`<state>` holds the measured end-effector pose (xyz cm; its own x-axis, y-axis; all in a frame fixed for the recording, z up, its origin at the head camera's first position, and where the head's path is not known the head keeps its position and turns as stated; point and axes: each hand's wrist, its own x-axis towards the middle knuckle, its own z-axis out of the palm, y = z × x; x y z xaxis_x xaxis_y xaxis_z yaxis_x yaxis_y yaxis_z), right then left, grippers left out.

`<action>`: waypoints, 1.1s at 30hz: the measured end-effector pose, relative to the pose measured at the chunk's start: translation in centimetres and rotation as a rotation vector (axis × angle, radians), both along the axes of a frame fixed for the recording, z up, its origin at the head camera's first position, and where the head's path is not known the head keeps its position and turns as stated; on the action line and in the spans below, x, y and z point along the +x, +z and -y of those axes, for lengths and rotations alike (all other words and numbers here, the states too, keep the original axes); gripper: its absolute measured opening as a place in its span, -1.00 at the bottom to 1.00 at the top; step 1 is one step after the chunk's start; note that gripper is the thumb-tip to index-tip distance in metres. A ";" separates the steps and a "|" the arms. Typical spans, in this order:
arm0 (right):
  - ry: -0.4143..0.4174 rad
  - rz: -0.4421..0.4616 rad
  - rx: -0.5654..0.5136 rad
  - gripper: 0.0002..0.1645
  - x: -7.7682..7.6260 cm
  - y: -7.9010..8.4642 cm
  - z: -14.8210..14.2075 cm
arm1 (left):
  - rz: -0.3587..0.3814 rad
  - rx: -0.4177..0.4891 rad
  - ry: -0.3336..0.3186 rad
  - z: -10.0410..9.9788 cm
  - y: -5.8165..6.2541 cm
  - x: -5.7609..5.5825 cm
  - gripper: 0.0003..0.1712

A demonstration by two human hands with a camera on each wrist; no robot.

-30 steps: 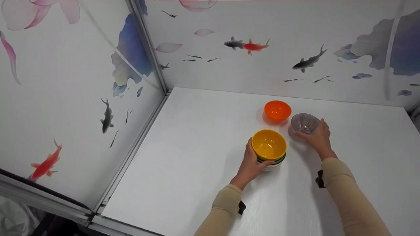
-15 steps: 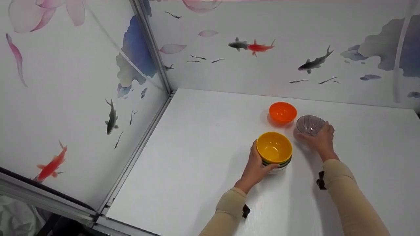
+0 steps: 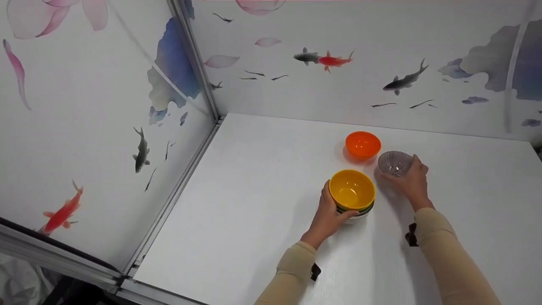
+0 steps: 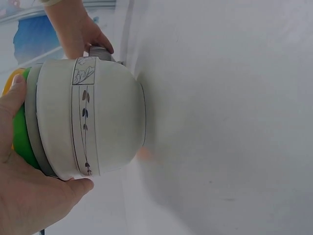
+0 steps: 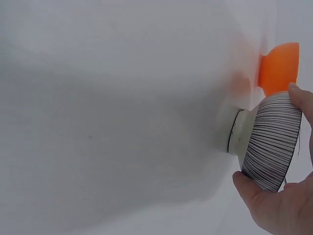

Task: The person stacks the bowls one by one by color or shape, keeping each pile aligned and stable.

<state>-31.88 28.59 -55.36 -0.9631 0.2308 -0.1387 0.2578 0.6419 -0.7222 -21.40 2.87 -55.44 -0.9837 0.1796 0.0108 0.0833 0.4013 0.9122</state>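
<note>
My left hand [image 3: 329, 218] grips the side of a stack of nested bowls, thumb on the near side. A yellow bowl [image 3: 351, 189] tops it; a green bowl [image 4: 23, 139] and a grey rim show beneath. Lowest is a white bowl [image 4: 115, 117] with a leaf-patterned band, its base at or very near the table. Right of the stack, my right hand [image 3: 413, 182] holds a bowl with thin dark stripes [image 5: 274, 139] between thumb and fingers. Whether its foot touches the table I cannot tell. An orange bowl [image 3: 363, 145] sits upright just behind and left of the striped one.
The white table [image 3: 237, 190] meets a back wall [image 3: 262, 97] painted with fish and a left wall [image 3: 97, 140], with a metal rail [image 3: 178, 192] along the left edge. White tabletop stretches left of the stack and right of my right hand.
The head view has shifted slightly. The striped bowl and my right hand have come a little nearer to me and leftward. My left hand keeps its grip on the stack; the orange bowl stays put.
</note>
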 end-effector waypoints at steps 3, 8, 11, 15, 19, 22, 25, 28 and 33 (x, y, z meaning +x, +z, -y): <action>0.031 -0.033 0.013 0.49 0.2 -0.2 0.3 | -0.011 0.027 -0.002 0.1 0.0 -0.1 0.20; 0.057 -0.069 0.014 0.45 0.9 -0.4 0.7 | 0.018 0.048 0.007 0.2 -0.1 0.1 0.19; 0.059 -0.101 0.004 0.45 1.3 -0.3 0.9 | 0.029 0.050 0.008 0.3 -0.2 0.1 0.18; 0.063 -0.124 0.001 0.46 1.9 0.1 1.1 | 0.041 0.047 0.011 0.3 -0.3 0.1 0.18; 0.067 -0.129 0.008 0.46 2.5 0.8 1.1 | 0.048 0.051 0.007 0.3 -0.2 0.1 0.18; 0.077 -0.145 0.011 0.45 3.0 1.4 1.2 | 0.041 0.059 0.005 0.3 -0.1 0.0 0.18; 0.089 -0.172 0.013 0.45 3.4 1.8 1.2 | 0.026 0.061 0.003 0.2 -0.1 0.0 0.19; 0.097 -0.192 0.014 0.45 4.0 2.2 1.3 | 0.017 0.055 -0.001 0.0 -0.1 0.0 0.20; 0.104 -0.215 0.017 0.45 4.7 2.9 1.4 | 0.001 0.045 -0.018 -0.1 -0.2 0.1 0.22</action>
